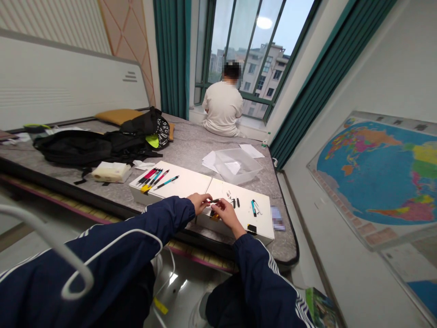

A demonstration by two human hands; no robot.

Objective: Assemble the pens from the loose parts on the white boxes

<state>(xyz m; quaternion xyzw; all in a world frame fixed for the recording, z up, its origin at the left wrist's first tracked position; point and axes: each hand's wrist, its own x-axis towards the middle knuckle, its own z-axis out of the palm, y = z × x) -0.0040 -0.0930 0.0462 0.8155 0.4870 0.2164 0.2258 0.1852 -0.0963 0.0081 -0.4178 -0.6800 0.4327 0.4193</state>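
Observation:
Both hands meet over a white board (259,218) at the near edge of a grey mattress (191,146). My left hand (200,201) and my right hand (227,213) pinch the two ends of a small dark pen part (214,201) between them. A yellow piece (214,216) lies under my right hand. Small dark pen parts (235,202) and a teal pen piece (253,207) are scattered on the board just beyond my fingers. Several whole pens (155,177), red, teal and yellow, lie in a row on a second white board (184,182) to the left.
A clear plastic tub (239,166) and white papers (251,150) lie behind the boards. Black bags (102,143) and a white box (111,172) sit at left. A person (221,107) sits facing the window. A world map (382,177) leans on the right wall.

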